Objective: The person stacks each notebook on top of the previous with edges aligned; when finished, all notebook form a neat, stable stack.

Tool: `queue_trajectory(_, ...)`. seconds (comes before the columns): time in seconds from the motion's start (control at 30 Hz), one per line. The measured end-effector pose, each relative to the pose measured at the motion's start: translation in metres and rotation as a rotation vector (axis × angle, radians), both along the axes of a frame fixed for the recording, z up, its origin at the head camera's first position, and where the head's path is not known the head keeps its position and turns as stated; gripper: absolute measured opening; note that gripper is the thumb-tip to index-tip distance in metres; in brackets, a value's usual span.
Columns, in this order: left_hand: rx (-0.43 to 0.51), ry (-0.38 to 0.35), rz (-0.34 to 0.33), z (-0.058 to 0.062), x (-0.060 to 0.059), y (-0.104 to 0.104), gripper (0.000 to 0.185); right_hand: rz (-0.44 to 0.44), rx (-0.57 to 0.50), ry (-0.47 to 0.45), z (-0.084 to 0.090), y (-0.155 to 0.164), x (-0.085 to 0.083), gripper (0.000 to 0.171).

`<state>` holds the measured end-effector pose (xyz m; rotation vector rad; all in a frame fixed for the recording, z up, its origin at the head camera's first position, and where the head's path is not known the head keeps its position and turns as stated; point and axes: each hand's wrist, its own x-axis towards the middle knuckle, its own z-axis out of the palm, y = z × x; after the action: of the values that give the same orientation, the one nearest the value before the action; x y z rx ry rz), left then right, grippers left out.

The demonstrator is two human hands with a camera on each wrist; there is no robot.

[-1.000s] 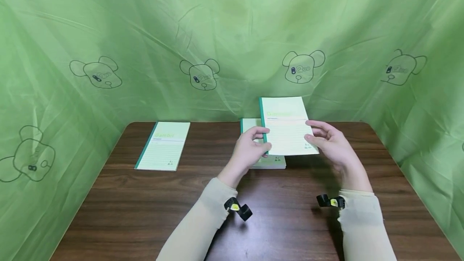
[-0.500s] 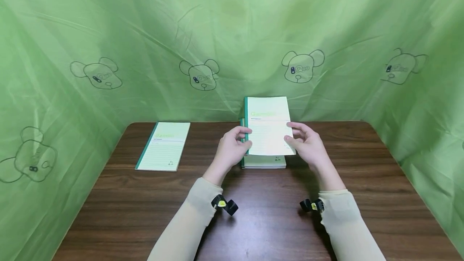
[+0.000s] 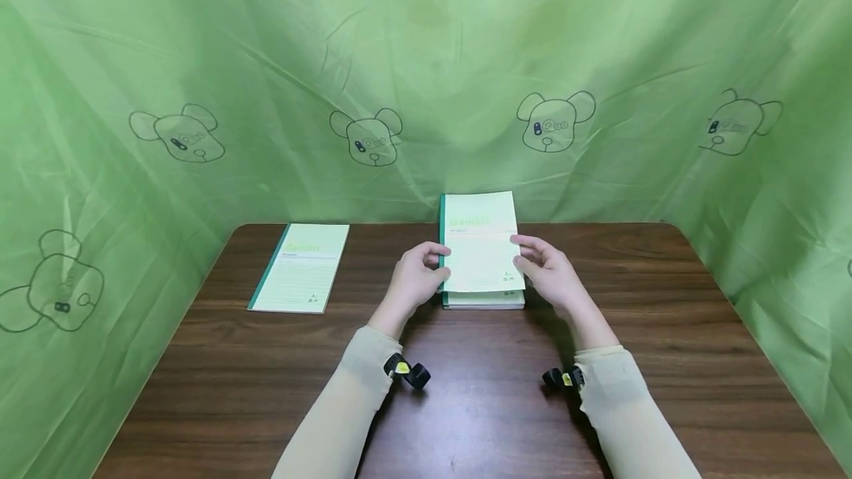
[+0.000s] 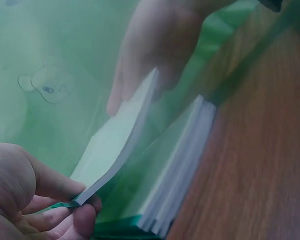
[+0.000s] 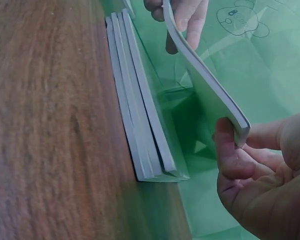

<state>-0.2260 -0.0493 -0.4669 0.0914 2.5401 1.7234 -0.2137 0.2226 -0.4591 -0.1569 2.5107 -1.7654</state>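
A pale green notebook [image 3: 481, 242] with a dark green spine is held above a stack of similar notebooks [image 3: 484, 301]. My left hand [image 3: 416, 276] pinches its spine edge between thumb and fingers. On the opposite edge, my right hand [image 3: 549, 276] grips it the same way. Both wrist views show a gap between the held notebook [image 4: 117, 142] and the stack [image 5: 140, 105] below, and the held one bends slightly. Most of the stack's top cover is hidden under it in the head view.
Another notebook [image 3: 299, 268] lies flat on the brown wooden table [image 3: 266, 390], off to the left. A green curtain [image 3: 426, 58] printed with bear-like faces hangs behind the table and along both sides.
Both hands have carried the notebook left until it lines up over the stack, then lowered it closer. The notebook on the left has stayed put.
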Motion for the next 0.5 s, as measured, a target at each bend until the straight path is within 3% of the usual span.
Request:
queue_trajectory(0.27,0.013,-0.033,-0.041,-0.008,-0.001,-0.003,0.028,0.002,0.015,-0.036,-0.012,-0.001,-0.004,0.047)
queue_trajectory(0.5,-0.03,-0.023,-0.058,-0.013,-0.003,-0.002,0.027,0.0,0.009,-0.041,-0.022,0.002,-0.007,0.047)
